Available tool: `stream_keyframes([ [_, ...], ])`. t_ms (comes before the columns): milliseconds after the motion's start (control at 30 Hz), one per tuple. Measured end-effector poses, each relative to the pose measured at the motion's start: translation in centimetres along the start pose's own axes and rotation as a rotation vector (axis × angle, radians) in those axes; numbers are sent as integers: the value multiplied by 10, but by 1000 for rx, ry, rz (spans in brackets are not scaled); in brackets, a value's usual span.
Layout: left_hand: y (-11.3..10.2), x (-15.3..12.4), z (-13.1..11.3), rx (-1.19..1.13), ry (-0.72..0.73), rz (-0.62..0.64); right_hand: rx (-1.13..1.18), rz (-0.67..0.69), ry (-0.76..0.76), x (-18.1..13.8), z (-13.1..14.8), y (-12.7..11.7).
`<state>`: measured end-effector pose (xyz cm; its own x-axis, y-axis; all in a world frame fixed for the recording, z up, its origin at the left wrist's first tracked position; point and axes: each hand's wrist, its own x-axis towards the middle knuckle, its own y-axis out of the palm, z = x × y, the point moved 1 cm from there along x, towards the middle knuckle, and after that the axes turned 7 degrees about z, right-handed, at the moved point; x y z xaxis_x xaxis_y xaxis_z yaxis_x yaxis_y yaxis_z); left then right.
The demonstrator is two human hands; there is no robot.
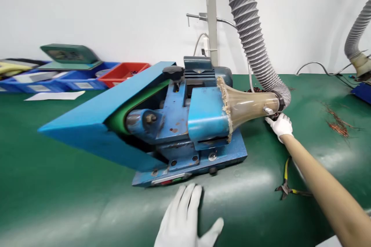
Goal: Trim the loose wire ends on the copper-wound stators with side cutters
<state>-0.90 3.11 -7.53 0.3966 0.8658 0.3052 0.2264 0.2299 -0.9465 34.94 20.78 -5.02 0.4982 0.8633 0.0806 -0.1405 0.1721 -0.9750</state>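
My left hand (pixel 185 218), in a white glove, is at the bottom middle. Its fingers are stretched out, the thumb stands apart, and it holds nothing. Just beyond the fingertips is the base of a blue belt machine (pixel 174 123) with a green belt (pixel 118 119). At the right, my gloved right hand (pixel 281 126) reaches to the outlet end of a clear tan funnel (pixel 252 104). Its thumb and fingers are apart beside small dark reddish parts (pixel 275 115), partly hidden under the funnel's end.
A grey ribbed hose (pixel 249 27) rises from the funnel. Yellow-handled cutting pliers (pixel 285 188) and copper wire scraps (pixel 339 125) lie on the green bench (pixel 246 208). Blue bins (pixel 84 84), a red bin (pixel 124 73) and white paper (pixel 55 95) are at the back left.
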Motion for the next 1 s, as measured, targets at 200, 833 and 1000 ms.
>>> stream_keyframes([
  [200,5,38,-32,147,-180,115,5,252,-536,-97,-52,-32],
  [833,56,113,-208,-62,-8,194,320,-57,281,-163,-167,-20],
  [1000,57,150,-221,-111,231,117,439,-62,293,-165,-167,-24],
])
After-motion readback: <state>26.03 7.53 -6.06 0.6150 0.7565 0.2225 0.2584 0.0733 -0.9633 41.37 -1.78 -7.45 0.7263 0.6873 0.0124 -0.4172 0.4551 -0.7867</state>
